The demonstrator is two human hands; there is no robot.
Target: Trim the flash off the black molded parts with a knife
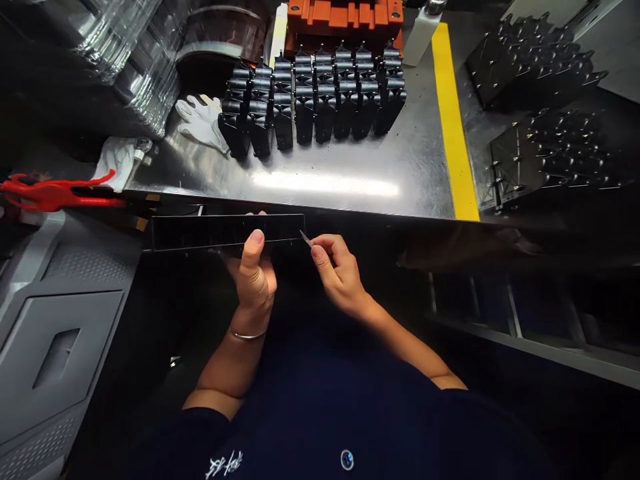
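Note:
My left hand point(256, 273) grips a long, flat-sided black plastic part point(210, 231) just in front of the table edge, thumb on the near face and fingertips showing over the top. Pinched between thumb and fingers of my right hand point(340, 270) is a small pointed blade point(305, 237), its handle hidden in the grip. The blade's tip is at the right end of the black part; whether it touches cannot be made out. Beyond my hands, several black moulded parts point(325, 97) stand side by side in a row on the metal table point(330, 163).
White gloves point(203, 123) lie left of the row, near stacked clear plastic-wrapped packs point(135, 73). Behind it sit an orange block point(345, 17) and a white bottle point(423, 33). Yellow tape point(454, 120) crosses the table, with more black parts to its right. A grey crate point(60, 347) stands lower left.

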